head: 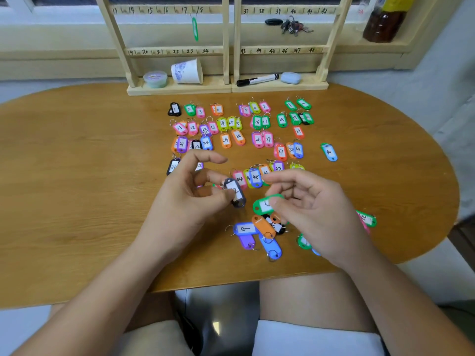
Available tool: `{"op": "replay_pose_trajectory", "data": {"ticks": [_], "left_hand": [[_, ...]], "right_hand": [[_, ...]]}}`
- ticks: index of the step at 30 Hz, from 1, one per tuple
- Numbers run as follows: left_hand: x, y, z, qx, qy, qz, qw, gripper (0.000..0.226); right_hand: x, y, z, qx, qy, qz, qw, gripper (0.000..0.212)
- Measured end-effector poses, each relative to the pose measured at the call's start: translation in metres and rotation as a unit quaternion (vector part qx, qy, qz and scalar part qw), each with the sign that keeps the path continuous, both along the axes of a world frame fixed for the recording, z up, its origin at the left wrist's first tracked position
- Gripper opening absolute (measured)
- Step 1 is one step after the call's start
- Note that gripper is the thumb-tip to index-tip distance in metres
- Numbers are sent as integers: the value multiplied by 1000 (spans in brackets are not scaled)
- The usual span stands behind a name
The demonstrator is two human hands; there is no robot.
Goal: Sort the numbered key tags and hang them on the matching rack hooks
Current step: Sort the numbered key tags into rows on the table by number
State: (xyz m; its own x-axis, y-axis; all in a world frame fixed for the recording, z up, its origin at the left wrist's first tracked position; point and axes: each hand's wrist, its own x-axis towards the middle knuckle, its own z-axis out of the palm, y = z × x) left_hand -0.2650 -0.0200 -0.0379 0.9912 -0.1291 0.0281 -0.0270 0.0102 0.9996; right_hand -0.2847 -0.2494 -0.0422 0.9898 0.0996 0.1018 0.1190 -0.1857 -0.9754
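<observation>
Left hand (180, 201) pinches a dark key tag (235, 196), its number blurred, perhaps a 2; right hand (308, 209) pinches a green key tag (263, 205), both above the wooden table (77, 176). Sorted tags (231, 129) lie in rows beyond, a loose heap (259, 232) lies under the right hand, and one hanging tag (195, 28) is on the rack (226, 47) near 18

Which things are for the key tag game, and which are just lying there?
For the job: dark tag in the left hand, green tag in the right hand, sorted tags, unsorted pile, numbered rack.
Just lying about: paper cup, marker, small tub, bunch of keys, bottle.
</observation>
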Motion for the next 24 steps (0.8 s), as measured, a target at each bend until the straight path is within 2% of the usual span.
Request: {"op": "replay_pose_trajectory", "data": {"ticks": [12, 17, 21, 24], "left_hand": [[-1, -8, 13, 7, 11, -40, 999, 37], [1, -10, 17, 11, 18, -43, 999, 38], [4, -11, 15, 17, 23, -31, 999, 36], [7, -10, 12, 6, 27, 3, 1000, 34]], "right_hand": [[22, 3, 23, 63, 39, 10, 997, 46], [30, 13, 22, 116, 18, -26, 993, 30], [29, 16, 17, 83, -11, -51, 995, 13], [23, 18, 17, 40, -20, -58, 997, 14]]}}
